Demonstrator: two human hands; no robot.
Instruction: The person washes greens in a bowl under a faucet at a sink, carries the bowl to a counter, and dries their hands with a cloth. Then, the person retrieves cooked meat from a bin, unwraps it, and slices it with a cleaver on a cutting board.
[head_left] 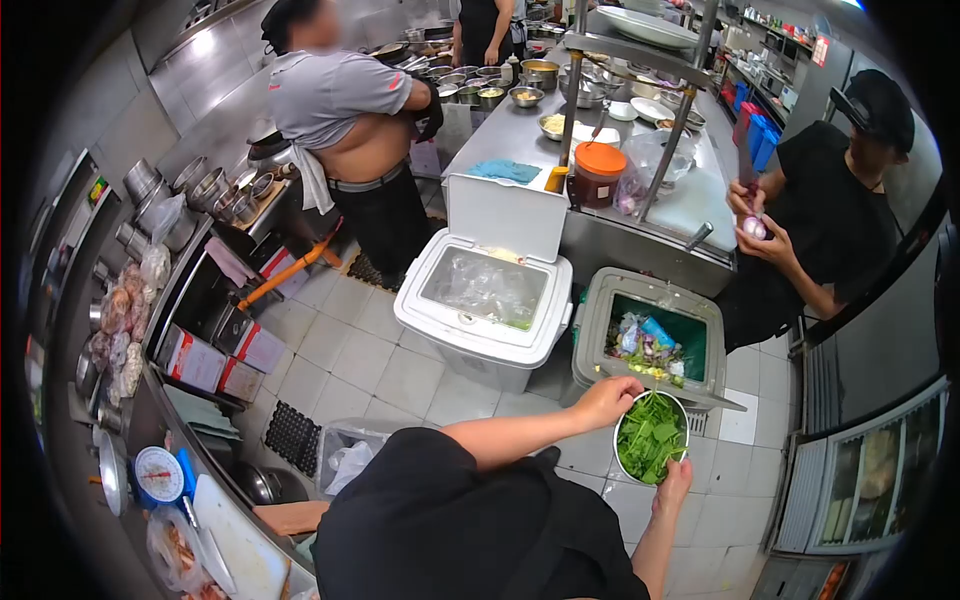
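Both of my hands are at a round bowl (618, 455) with a pale rim, filled with green leafy vegetables (652, 435). My left hand (608, 402) closes on the upper left of the rim. At the lower right, my right hand (674, 484) grips the rim, its thumb by the leaves. Just beyond the bowl stands an uncovered grey bin (592, 345) with a green liner, scraps and wrappers inside. Left of it is a white bin (425, 300) with its lid raised and clear plastic in the opening.
At right, a co-worker in black (835, 190) holds a knife (745, 165) and a purple onion (753, 228). Another person in grey (335, 110) stands at far left. A steel counter (500, 140) carries an orange-lidded tub (598, 175). A glass-fronted fridge (870, 480) stands at right.
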